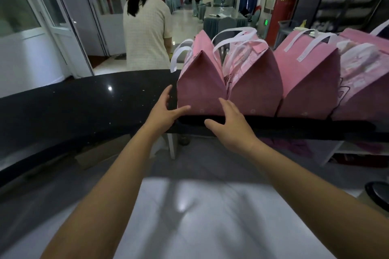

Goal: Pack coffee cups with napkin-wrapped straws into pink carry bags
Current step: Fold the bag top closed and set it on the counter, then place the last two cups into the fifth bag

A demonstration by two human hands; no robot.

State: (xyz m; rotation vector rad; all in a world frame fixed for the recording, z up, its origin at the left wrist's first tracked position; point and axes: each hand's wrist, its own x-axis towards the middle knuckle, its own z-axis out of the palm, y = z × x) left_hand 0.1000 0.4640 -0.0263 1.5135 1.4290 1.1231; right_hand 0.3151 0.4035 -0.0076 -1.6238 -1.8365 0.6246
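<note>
Four pink fabric carry bags with white strap handles (307, 82) stand in a row on the right of the glossy black bench (84, 107). The left hand (166, 109), fingers straight and spread, touches the leftmost bag (200, 84) at its near left corner. The right hand (229, 124), equally spread, rests its fingertips on that bag's near right bottom edge, gripping nothing.

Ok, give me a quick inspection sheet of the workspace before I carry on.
Surface: glossy black counter, curved; pale lower worktop beneath it.
Job's things: four pink carry bags with white handles, upright in a row on the counter; cups not visible.
Clutter: dark round object at the right edge, partly cut off.
Grips: left hand and right hand both open, fingers straight, at the leftmost bag's base.
Cables: nothing seen.
Surroundings: person standing beyond the counter, back turned; hallway with draped tables.
</note>
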